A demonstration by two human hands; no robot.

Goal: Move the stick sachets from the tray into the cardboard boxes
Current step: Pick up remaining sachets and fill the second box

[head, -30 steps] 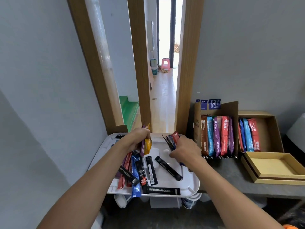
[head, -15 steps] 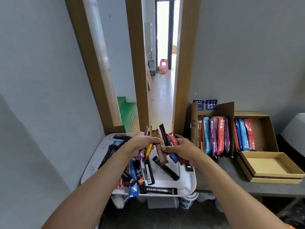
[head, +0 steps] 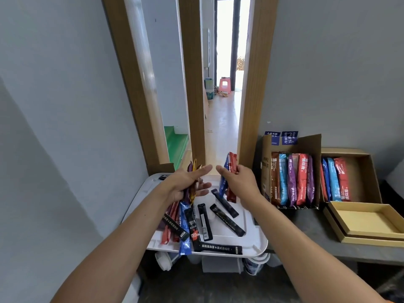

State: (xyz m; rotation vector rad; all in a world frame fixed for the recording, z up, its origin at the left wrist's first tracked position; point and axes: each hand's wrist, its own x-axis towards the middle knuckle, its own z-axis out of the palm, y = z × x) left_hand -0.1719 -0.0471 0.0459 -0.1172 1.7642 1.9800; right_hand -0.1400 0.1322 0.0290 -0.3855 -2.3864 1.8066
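Note:
A white tray [head: 251,246] holds several stick sachets, mostly black ones [head: 227,219] with red and blue ones at its left. My left hand [head: 188,184] holds a small bunch of purple, yellow and brown sachets [head: 193,169] above the tray, its thumb and forefinger stretched out. My right hand [head: 238,182] grips a red and blue bunch of sachets [head: 230,169] upright beside it. To the right, an open cardboard box [head: 310,143] stands with several coloured sachets upright inside. A second cardboard box [head: 367,171] beside it holds a few blue and red ones.
A shallow yellow box lid [head: 367,224] lies on the grey shelf [head: 306,235] in front of the second box. A wooden door frame [head: 253,84] rises behind the tray, with a hallway beyond. Grey walls close in on both sides.
Both hands have lifted and drawn slightly apart. A brown and a black sachet that stood between them are no longer held between the hands. The right hand's bunch now stands upright.

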